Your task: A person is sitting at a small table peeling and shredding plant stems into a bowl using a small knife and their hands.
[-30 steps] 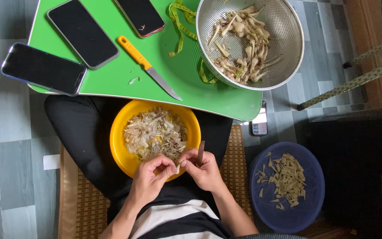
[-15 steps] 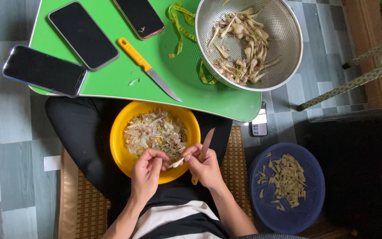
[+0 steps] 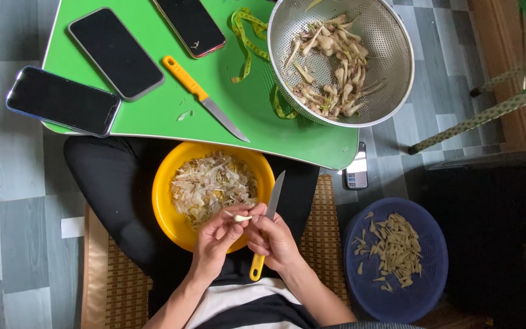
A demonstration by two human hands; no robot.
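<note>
My left hand [image 3: 215, 242] pinches a small pale peeled piece [image 3: 242, 217] over the near rim of a yellow bowl [image 3: 164, 186] full of pale peelings. My right hand [image 3: 276, 242] grips a knife with a yellow handle [image 3: 257, 267], its blade pointing up and away beside the piece. The fingertips of both hands meet at the piece. The bowl rests in my lap.
A green table [image 3: 238, 116] carries a metal colander [image 3: 397, 67] of unpeeled pieces, a second yellow-handled knife [image 3: 203, 97], a tape measure [image 3: 246, 36] and three phones [image 3: 62, 100]. A blue bowl [image 3: 433, 268] of peeled pieces sits on the floor at right, another phone [image 3: 357, 170] nearby.
The knife blade has swung up from between the hands to point away over the bowl's rim. The hands have shifted slightly right and nearer.
</note>
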